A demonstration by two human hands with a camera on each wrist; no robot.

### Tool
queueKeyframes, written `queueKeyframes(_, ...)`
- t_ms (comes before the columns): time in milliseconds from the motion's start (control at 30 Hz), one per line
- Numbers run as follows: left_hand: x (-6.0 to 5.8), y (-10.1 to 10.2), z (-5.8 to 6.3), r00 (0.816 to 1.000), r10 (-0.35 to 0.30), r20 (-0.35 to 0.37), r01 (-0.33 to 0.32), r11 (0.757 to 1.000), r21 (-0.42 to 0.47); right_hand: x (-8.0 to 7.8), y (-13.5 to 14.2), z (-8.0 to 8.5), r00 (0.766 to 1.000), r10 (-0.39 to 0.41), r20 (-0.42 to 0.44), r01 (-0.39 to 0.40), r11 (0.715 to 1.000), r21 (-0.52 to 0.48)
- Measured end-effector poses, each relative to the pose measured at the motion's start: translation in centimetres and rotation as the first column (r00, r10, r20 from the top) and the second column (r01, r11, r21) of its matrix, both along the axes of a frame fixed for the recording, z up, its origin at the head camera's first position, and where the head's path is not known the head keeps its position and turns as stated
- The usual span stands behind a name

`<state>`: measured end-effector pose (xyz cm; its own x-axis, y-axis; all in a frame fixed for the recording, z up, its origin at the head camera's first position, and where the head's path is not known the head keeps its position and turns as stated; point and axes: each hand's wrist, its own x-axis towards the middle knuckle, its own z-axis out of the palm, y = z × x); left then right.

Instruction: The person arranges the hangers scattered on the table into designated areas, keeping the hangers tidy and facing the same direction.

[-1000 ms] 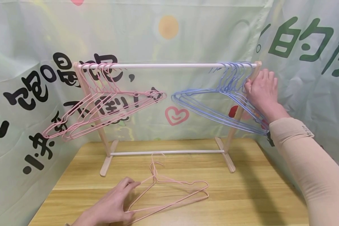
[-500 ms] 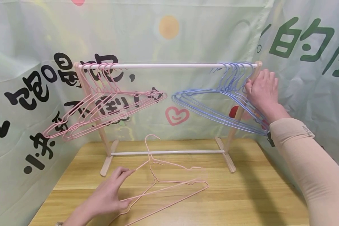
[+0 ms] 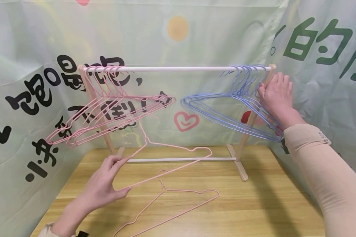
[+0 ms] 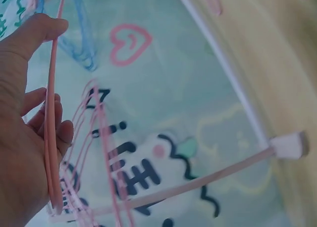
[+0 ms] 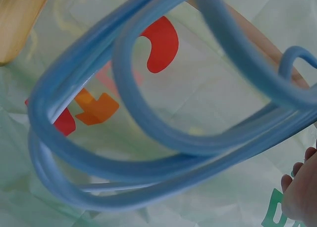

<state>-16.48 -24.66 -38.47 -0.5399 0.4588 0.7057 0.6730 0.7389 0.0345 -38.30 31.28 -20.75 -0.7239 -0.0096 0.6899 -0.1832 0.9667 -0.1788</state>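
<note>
My left hand (image 3: 98, 186) holds a pink wire hanger (image 3: 146, 140) by its left end, fingers at the upper arm and thumb at the lower bar. The hanger is raised above the table, its hook in front of the hung pink hangers. In the left wrist view, the thumb and curled fingers of the left hand (image 4: 37, 113) lie about the pink wire. Another pink hanger (image 3: 163, 188) lies on the table below. My right hand (image 3: 276, 95) grips the upper right post (image 3: 268, 77) of the rack, beside several blue hangers (image 3: 207, 95).
Several pink hangers (image 3: 142, 97) hang at the left end of the rack's white top rod (image 3: 178, 69). A lower white rod (image 3: 181, 159) joins the rack's feet on the wooden table (image 3: 255, 204). Printed cloth (image 3: 148, 33) stands behind and at both sides.
My left hand has lifted one pink hanger off the table, up and toward the left, away from the one still lying there. The right hand stays on the post.
</note>
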Motion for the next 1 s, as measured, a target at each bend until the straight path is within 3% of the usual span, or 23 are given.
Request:
queueKeyframes(333, -1.0, -1.2, 4.9, 0.994, 0.010, -0.107, -0.012, 1.000, -0.019, -0.1, 0.2, -0.2, 1.000, 0.010, -0.017, -0.010, 1.000, -0.004)
queueKeyframes(733, -3.2, -2.5, 9.7, 0.967, 0.066, -0.248, -0.073, 0.997, -0.019, 0.0, 0.1, 0.0, 1.000, 0.008, -0.007, -0.008, 1.000, -0.004)
queueKeyframes(1000, -4.9, -3.1, 11.9, 0.965, 0.138, -0.224, -0.152, 0.987, -0.045, -0.1, 0.1, 0.0, 1.000, 0.006, 0.000, -0.006, 1.000, -0.005)
